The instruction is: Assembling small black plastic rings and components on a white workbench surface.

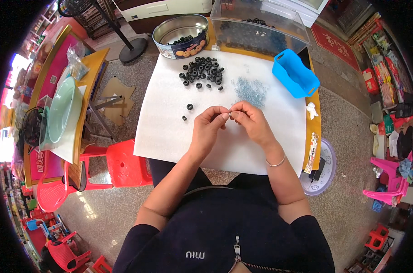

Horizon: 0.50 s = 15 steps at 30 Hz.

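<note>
My left hand (206, 129) and my right hand (254, 123) meet fingertip to fingertip over the white sheet (161, 132), both closed in a pinch. Something tiny and pale sits between the fingertips, too small to name. A scatter of small bluish clear pieces (250, 91) lies just beyond my right hand. Farther off to the left is a pile of small black ring-like parts (202, 70). Two single black parts, a ring (189, 107) and a smaller piece (184, 118), rest left of my left hand.
Behind the pile stand a round tin (179, 50) with black parts inside and a clear plastic bin (261, 38) holding many more. A blue basket (295, 75) sits at the far right corner. A red stool (128, 163) stands left of the table.
</note>
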### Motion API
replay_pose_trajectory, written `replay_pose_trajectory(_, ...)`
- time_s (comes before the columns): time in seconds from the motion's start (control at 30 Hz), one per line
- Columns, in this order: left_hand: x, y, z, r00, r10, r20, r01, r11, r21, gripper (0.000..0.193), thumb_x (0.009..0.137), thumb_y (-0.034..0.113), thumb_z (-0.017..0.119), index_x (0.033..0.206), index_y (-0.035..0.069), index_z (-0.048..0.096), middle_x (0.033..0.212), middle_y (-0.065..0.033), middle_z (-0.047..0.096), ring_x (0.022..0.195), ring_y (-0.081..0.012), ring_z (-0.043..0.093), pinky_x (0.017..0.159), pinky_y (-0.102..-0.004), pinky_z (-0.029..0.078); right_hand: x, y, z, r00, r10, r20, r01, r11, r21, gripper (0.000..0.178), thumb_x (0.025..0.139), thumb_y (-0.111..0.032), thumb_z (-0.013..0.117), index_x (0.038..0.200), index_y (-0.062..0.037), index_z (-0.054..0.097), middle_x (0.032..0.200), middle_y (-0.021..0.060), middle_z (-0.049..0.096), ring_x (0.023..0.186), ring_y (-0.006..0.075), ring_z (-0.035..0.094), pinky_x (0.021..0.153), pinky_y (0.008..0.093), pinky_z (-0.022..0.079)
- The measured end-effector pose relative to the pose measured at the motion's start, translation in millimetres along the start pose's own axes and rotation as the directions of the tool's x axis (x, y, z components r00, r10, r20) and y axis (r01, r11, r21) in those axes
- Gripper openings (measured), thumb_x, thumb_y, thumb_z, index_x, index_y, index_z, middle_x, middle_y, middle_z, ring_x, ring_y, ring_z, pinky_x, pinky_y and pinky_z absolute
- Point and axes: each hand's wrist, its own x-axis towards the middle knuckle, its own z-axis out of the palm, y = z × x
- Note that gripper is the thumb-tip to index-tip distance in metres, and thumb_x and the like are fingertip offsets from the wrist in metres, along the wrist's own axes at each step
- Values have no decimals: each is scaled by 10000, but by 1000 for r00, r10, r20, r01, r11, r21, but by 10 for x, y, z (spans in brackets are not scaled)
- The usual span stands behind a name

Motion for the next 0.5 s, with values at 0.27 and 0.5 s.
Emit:
replay_pose_trajectory(0.27,1,20,12,1000,30,-7,-30,999,-12,122,905,94,618,981,2,641,867,-5,625,722,-72,518,666,-203,435,-10,-20,16,1000,-25,-12,25,1000,-13,141,924,-149,557,933,-13,592,791,6,584,732,74,493,669,231,425)
replay_pose_trajectory(0.5,-13,-27,-9,997,74,-25,-73,997,36,120,898,85,627,983,1,642,886,-1,631,753,-65,533,683,-209,446,5,0,18,1000,-16,8,16,999,-41,131,910,-131,577,948,-7,593,804,5,587,727,71,492,658,236,430)
